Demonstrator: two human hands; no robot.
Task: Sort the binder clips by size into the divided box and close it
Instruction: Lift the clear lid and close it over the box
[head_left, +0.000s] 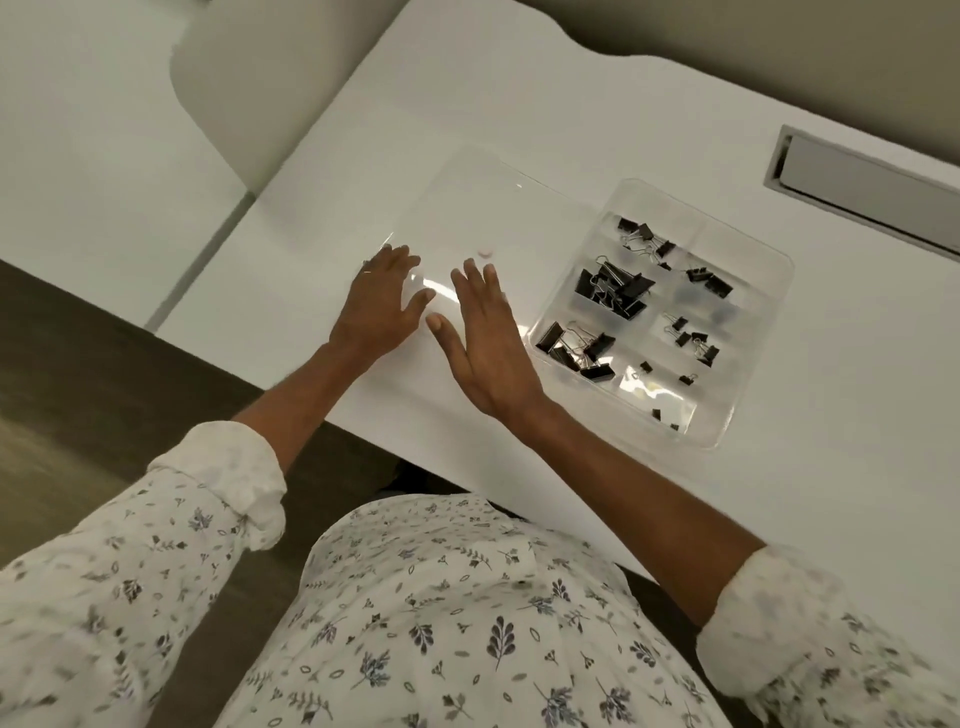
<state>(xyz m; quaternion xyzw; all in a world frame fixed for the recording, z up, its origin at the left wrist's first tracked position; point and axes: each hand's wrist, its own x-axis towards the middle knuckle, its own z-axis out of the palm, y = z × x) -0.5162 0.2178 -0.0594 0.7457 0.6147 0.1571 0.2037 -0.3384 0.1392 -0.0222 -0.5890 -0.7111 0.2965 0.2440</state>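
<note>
Lid (493, 208) barely discernible, left hand (379, 306), right hand (485, 340) over it

The table (519, 104) is plain white. At 3 o'clock the box (763, 332) is clear plastic, and the clips (618, 291) in it are black with silvery wire handles. The lid (467, 208), near the middle, is clear too, with pale glare and a small pink dot (485, 253). At 2 o'clock sits a grey slot (862, 182). The floor (104, 364), at 9 o'clock, is dark brown. The shirt (441, 623), at 6 o'clock, is white with a scattered grey-blue leaf print.
</note>
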